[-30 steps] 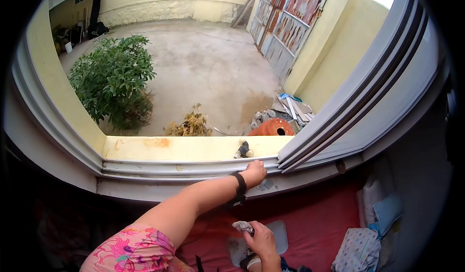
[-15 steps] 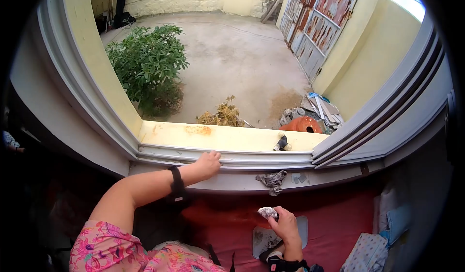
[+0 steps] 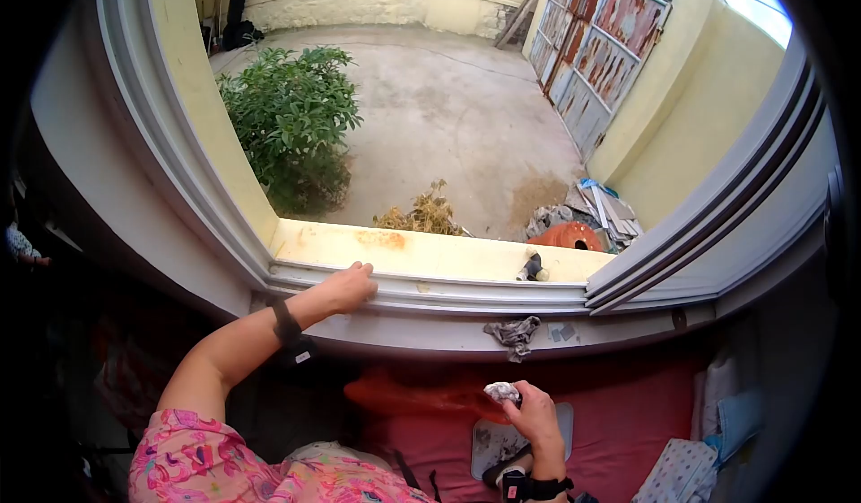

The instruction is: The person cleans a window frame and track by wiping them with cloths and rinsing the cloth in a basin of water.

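Left of centre my left hand (image 3: pixel 352 288) is curled at the window track (image 3: pixel 466 298), whether gripping anything I cannot tell, 1 grey rag (image 3: pixel 514 333) drapes the sill (image 3: pixel 430 332) right of centre, and lower right my right hand (image 3: pixel 537 411) grips a pale wad (image 3: pixel 500 392).

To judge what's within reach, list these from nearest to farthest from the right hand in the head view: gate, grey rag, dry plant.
1. Grey rag: just ahead of the right hand.
2. Dry plant: outside, ahead and to the left.
3. Gate: outside, far back on the right.
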Available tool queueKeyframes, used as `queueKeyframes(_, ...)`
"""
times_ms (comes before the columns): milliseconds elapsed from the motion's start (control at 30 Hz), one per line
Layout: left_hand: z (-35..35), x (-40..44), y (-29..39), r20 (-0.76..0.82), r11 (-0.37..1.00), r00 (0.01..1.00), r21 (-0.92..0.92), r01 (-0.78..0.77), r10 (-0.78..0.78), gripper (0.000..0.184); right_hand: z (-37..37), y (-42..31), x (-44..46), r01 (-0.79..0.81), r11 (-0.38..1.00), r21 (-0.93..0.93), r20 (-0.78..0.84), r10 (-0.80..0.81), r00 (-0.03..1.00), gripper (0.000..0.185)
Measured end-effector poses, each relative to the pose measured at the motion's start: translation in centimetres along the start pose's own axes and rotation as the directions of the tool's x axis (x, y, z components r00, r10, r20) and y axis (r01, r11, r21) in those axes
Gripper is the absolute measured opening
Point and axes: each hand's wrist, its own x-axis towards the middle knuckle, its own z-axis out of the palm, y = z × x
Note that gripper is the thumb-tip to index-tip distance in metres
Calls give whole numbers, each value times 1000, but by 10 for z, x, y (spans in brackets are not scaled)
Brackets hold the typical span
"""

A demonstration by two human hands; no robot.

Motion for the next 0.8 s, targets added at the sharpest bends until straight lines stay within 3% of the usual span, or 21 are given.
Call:
queueKeyframes(267, 37, 98, 75, -250, 951, 958, -232, -203, 143, 15, 0, 0, -3, -28, 999, -28, 19, 29, 999, 26)
queueKeyframes(367, 48, 119, 105, -365, 956, 922, -198, -216, 132, 12, 0, -2, -4, -11, 1000, -7, 19, 11, 1000, 25)
queueKeyframes(567, 53, 104, 102, -281, 977, 959, -212, -20, -41, 12, 4, 0, 0, -3, 1000, 3, 8, 3, 1000, 23)
queueKeyframes(800, 50, 8, 10, -233, 985, 958, -68, 156, -167, 11, 6, -4, 7, 32, 999, 11, 17, -32, 999, 23)
